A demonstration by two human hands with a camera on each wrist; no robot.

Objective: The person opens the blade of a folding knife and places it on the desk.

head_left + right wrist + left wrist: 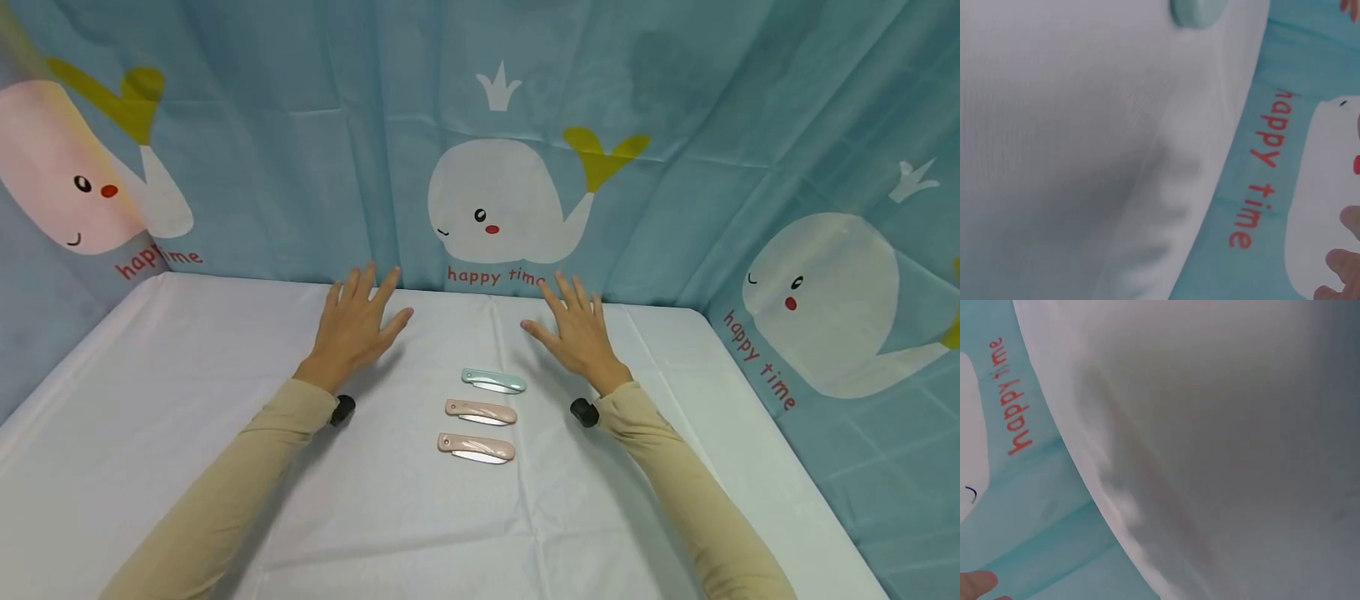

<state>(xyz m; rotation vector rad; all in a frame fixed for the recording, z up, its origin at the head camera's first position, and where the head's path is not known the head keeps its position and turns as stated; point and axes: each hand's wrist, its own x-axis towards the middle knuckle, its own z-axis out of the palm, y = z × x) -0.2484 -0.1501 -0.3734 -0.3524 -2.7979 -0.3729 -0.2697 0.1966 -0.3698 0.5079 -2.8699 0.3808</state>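
Note:
Three folding knives lie in a column mid-table in the head view, blades folded along their handles. Farthest back is the mint green folding knife [493,380], whose end [1199,11] shows at the top of the right wrist view. A beige folding knife [481,412] lies in the middle, and a second beige folding knife [476,447] is nearest the person. My left hand [357,323], fingers spread, hovers to their left and holds nothing. On the other side my right hand [576,330], also spread and holding nothing, is closest to the mint knife.
A white cloth [360,517] with light creases covers the table. Blue curtains [292,183] printed with whales rise behind it and along both sides. Black wrist cameras [342,410] sit under the sleeves, and the arms cast shadows on the cloth.

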